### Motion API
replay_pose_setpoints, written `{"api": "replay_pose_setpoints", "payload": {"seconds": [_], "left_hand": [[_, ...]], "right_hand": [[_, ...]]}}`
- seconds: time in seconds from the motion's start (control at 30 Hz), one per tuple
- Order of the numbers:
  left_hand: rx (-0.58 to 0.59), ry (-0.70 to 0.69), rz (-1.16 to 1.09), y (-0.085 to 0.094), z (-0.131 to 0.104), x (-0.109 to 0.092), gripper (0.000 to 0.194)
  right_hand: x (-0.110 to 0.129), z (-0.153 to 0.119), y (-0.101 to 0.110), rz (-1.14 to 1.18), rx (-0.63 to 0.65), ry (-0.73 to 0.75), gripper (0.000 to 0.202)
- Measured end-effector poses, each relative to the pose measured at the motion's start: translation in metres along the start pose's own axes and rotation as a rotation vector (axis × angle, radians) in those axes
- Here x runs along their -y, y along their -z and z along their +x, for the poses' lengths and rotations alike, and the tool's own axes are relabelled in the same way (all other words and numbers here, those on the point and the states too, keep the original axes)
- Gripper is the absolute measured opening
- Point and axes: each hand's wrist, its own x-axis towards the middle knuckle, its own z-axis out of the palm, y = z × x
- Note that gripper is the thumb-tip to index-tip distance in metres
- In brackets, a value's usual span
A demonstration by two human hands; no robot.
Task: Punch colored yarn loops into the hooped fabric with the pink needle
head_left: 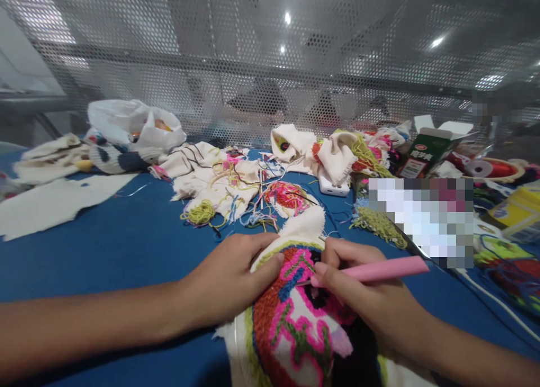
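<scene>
A piece of cream cloth (301, 224) carrying thick yarn embroidery (265, 314) in rust, pink, green, blue and black lies in front of me. My left hand (236, 271) grips its left side, thumb on top of the stitching and the other fingers around the edge, partly hidden. Between the thumb and fingers of my right hand (358, 280) is a punch needle with a pink handle (390, 269). Its thin metal tip points left and reaches the blue stitches near my left thumb. The right hand rests over the black part of the embroidery.
Cloth scraps and tangled yarn (200, 212) spread across the blue table (147, 224). A white plastic bag (122, 120) stands back left. To the right are a green box (430, 148), a pixelated device with a white cable (498, 297) and a yellow box (518, 210). Behind rises a perforated metal panel (189, 77).
</scene>
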Motion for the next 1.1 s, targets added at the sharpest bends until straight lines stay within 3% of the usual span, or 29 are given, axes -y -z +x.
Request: {"api": "replay_pose_setpoints", "payload": {"seconds": [0.1,0.2,0.57,1.1], "left_hand": [[-0.083,-0.092,0.314,0.002,-0.009,0.000,0.028],[-0.098,-0.140,0.417,0.001,-0.014,0.005,0.029],[-0.077,-0.103,0.295,0.002,-0.008,0.011,0.028],[-0.111,-0.071,0.407,-0.003,-0.009,0.019,0.035]], "right_hand": [[0.000,0.000,0.000,-0.048,0.031,0.014,0.029],[-0.001,0.000,-0.001,-0.058,0.054,0.006,0.030],[-0.001,-0.001,-0.001,0.038,0.077,-0.045,0.029],[0.000,-0.002,-0.002,0.080,0.065,-0.043,0.028]]}}
